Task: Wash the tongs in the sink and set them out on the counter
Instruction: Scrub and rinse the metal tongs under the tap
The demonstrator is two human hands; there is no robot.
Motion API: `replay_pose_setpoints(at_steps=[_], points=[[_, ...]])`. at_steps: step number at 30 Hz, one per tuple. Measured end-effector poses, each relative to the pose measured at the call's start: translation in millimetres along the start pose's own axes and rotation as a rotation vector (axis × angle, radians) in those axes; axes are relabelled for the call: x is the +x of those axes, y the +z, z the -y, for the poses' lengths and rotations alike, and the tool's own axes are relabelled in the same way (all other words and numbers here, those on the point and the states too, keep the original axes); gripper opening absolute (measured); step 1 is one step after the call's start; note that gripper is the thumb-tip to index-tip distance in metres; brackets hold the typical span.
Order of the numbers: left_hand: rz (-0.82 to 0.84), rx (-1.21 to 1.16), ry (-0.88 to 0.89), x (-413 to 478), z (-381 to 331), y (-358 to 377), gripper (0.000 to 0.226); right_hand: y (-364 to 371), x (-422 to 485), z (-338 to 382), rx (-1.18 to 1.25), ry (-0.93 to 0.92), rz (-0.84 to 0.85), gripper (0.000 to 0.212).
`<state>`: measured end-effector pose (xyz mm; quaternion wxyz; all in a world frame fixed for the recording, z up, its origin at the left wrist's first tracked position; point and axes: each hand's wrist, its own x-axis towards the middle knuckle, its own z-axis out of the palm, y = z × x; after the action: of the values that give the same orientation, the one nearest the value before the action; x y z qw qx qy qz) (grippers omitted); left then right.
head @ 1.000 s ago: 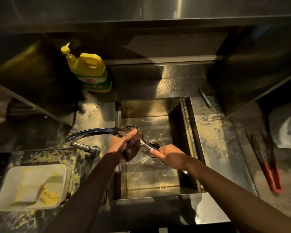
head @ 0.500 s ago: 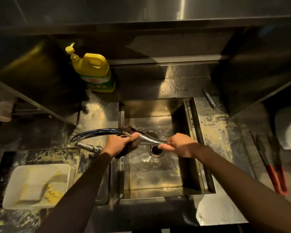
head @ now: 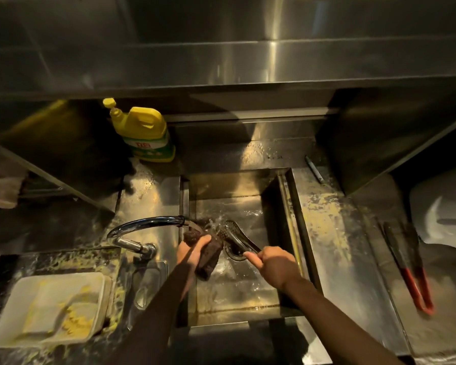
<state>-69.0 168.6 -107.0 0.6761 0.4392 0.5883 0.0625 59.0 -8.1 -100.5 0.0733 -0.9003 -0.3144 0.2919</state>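
over the steel sink (head: 271, 196), the right hand (head: 274, 264) grips the metal perforated tongs (head: 234, 237); the left hand (head: 192, 252) clutches a dark brown scouring sponge (head: 208, 255).

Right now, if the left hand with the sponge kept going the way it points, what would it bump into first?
Probably the faucet spout: the left hand and its sponge point up toward its tip, just short of it. Depth is hard to judge.

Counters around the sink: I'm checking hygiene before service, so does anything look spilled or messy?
Yes. Yellow crumbs are smeared over the counter right of the sink and scattered around the white tray on the left, which also holds yellow scraps. Red-handled tongs lie on the right counter.
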Motion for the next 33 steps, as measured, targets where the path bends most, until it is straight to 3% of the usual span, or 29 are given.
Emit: replay_pose_setpoints(at_steps=[3,7,14,17,21,25,31,33], points=[[0.037,-0.013,-0.007,-6.1,-0.2,6.7,0.039,-8.0,-4.5,-2.4,0.039,0.007,-0.074,0.056],[0.093,0.024,0.022,-26.3,-6.8,16.1,0.019,-24.5,-13.4,-10.3,0.134,-0.033,-0.129,0.058],[0.193,0.041,0.134,-56.1,-14.7,44.1,0.028,-46.7,-51.6,-23.5,0.497,-0.115,-0.216,0.042],[0.219,0.034,0.151,-71.2,-19.1,61.7,0.026,-42.1,-61.0,-40.4,0.478,-0.103,-0.308,0.039],[0.241,-0.021,0.14,-97.0,-27.1,86.5,0.016,-47.5,-68.8,-66.5,0.457,-0.131,-0.414,0.052],[0.298,-0.027,0.212,-121.8,-29.3,116.0,0.005,-67.6,-88.8,-95.9,0.531,-0.169,-0.483,0.028],[0.404,-0.124,0.141,-177.0,-25.3,187.4,0.008,-98.7,-140.3,-160.4,0.544,-0.164,-0.592,0.035],[0.511,-0.117,0.16,-199.9,-18.5,215.5,0.014,-107.4,-164.2,-188.2,0.582,-0.139,-0.646,0.035]])
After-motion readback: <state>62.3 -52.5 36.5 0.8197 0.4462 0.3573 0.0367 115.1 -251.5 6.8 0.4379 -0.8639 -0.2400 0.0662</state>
